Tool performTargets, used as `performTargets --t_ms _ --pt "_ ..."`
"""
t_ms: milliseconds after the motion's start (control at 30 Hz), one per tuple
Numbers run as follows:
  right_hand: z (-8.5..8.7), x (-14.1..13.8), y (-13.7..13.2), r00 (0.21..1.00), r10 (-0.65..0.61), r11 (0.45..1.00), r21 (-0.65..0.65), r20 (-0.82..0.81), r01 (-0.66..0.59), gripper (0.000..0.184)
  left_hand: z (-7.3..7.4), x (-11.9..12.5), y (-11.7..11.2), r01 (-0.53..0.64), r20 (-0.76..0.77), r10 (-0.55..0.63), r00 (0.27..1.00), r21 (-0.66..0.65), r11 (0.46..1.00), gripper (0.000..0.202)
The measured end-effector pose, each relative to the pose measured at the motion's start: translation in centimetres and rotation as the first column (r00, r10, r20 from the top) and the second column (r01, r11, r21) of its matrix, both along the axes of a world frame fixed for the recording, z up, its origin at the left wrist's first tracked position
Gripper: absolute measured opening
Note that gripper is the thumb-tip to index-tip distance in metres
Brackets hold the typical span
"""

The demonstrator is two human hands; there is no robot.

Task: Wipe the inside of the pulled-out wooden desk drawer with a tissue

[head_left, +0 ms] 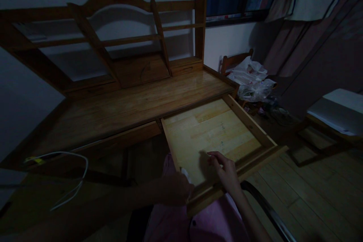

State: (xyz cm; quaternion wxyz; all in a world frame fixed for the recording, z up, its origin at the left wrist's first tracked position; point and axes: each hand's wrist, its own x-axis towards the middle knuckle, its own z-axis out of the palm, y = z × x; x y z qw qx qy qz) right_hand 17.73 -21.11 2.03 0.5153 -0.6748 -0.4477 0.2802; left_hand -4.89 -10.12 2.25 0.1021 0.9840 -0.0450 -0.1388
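A wooden drawer [184, 128] is pulled out from the desk, its pale inside bare apart from small dark marks. My left hand [176, 189] is closed at the drawer's near left corner. A bit of white cloth or tissue [185, 174] shows beside its fingers, inside the drawer's side wall. My right hand [227, 170] hovers over the drawer near its front board, fingers loosely bent and apart, with nothing visible in them. Its wrist passes over the front edge.
The wooden desk [136, 102] carries a shelf unit [155, 38] against the wall. A white cable [85, 166] hangs at the left. Plastic bags [251, 77] rest on a chair at the right, and a stool [317, 132] holds a white-and-grey flat item. A dark curved armrest [263, 204] is near my right forearm.
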Motion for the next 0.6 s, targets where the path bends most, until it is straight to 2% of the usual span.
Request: performTargets --t_ms 67,133,267,367,600 --pt "-0.1 0.0 0.0 1.0 0.002 1.0 -0.004 0.005 -0.002 0.034 -0.9 -0.1 -1.4 0.012 0.018 -0.012 1.0 0.02 1.0 0.01" --pt "-0.2 0.1 0.0 1.0 0.008 1.0 -0.008 0.014 -0.008 0.034 -1.1 -0.1 -1.6 0.015 0.047 -0.017 0.999 0.045 0.999 0.01" --pt "-0.2 0.1 0.1 0.999 0.024 1.0 -0.016 0.026 -0.024 0.035 0.4 0.2 0.1 0.059 0.072 -0.066 0.995 0.092 0.994 0.015" --pt "-0.2 0.1 0.0 0.999 0.023 1.0 -0.023 0.038 -0.022 0.035 1.6 0.4 1.4 0.122 0.076 -0.131 0.988 0.112 0.986 0.011" --pt "-0.5 0.1 0.1 0.999 0.0 1.0 -0.007 0.034 0.0 0.034 1.8 1.0 1.7 0.158 0.028 -0.164 0.986 0.161 0.974 0.007"
